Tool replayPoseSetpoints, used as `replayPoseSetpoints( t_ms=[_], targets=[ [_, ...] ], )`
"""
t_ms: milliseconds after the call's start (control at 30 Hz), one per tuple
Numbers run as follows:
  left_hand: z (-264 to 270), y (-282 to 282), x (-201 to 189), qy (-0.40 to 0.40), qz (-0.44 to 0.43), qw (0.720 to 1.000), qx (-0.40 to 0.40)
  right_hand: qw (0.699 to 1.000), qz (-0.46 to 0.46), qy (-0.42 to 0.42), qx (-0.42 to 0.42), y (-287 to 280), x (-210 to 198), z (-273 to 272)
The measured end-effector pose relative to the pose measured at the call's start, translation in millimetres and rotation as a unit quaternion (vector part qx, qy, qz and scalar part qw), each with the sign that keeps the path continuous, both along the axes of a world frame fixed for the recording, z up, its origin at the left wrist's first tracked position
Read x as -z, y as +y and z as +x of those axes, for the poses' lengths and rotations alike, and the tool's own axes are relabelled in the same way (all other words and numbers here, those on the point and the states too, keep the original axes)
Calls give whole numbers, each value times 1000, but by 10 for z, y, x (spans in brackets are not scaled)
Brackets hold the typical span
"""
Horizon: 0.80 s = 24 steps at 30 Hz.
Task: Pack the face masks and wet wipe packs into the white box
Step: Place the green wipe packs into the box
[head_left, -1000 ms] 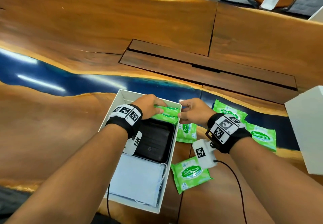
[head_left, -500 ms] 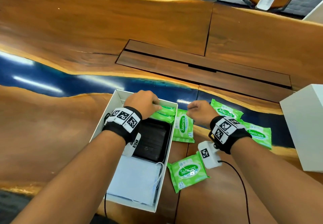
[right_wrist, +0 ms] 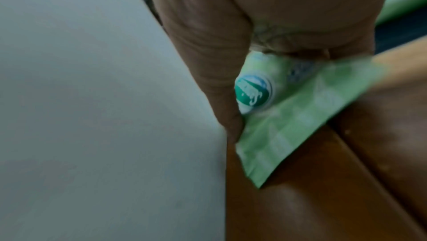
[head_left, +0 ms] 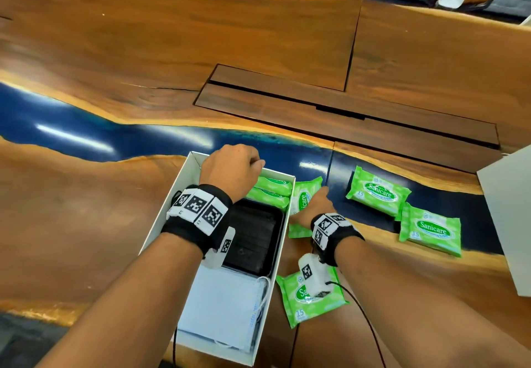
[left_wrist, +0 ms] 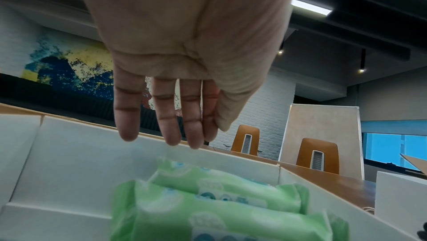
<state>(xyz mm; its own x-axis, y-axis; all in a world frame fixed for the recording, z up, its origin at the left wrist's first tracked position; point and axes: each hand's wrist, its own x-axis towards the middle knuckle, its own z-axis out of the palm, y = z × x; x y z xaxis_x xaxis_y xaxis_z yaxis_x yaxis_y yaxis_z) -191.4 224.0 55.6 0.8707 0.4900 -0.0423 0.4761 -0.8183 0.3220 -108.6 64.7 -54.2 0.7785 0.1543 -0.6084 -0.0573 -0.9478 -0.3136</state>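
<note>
White box (head_left: 161, 224) sits open at lower centre of the head view on the wooden surface (head_left: 71, 209). Contents, near end to far end: pale face masks (head_left: 224, 310), a black pack (head_left: 253, 238), and two green wet wipe packs (head_left: 271, 188) lying side by side against the far wall.

Left hand (head_left: 230, 171) is above the far end of the box. The left wrist view shows its fingers (left_wrist: 166, 122) straight and hanging down over the two packs, gripping nothing.

Right hand (head_left: 311, 209) is just right of the box's right wall, on a further wet wipe pack (head_left: 304, 195) lying on the surface. The right wrist view, blurred, shows the thumb (right_wrist: 221, 88) and fingers closed round this pack, with the box wall directly to the left.

Remaining packs on the surface: one (head_left: 293, 307) at lower centre beneath the right wrist, and two (head_left: 376, 192) (head_left: 431, 229) at centre right, edges touching or overlapping. A white object (head_left: 508, 218) stands at the right edge of the frame.
</note>
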Motion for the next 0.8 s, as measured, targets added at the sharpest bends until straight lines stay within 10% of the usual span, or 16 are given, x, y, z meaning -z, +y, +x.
replayPoseSetpoints(
  t_ms=[300,467,700,800],
  targets=[
    [-101,-13,-23,-11,-56,998,-35,984,160,26,71,-326,-118,268],
    [-92,-132,-130,-44,-79,995,-37,924,345,4,164,-531,-512,323],
    [-85,-270,-237,-106,-377,920,26,809,552,172,104,-172,-1269,-177],
    [-186,-59,-324,-121,-355,927,13,833,523,162,76,62,-1330,-376]
  ],
)
